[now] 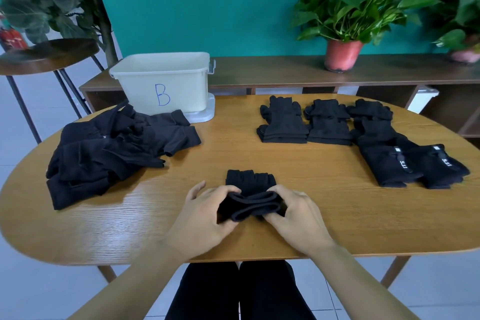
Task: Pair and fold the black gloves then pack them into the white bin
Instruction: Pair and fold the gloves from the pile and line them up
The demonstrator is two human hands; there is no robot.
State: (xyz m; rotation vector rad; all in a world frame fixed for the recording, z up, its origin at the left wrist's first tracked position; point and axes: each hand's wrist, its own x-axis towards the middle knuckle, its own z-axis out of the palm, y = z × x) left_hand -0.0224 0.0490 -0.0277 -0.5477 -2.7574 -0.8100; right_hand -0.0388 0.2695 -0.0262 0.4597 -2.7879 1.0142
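Here, nearest the table edge, the left hand [205, 215] and the right hand [296, 217] each pinch the cuff end of a pair of black gloves [250, 184]. That end is raised off the table [259, 153], while the finger ends lie flat. I judge this pair to be mid-fold. Further out on the right lie the finished pairs [328, 127], in about five small stacks. The two nearest each carry a strap [402, 161] that reads "5.11". On the left, a loose heap of gloves [117, 148] waits to be paired. Beyond it stands the white bin [181, 80], marked with a blue handwritten "B". What shows of its inside looks empty, though its floor is hidden, so packing seems not begun.
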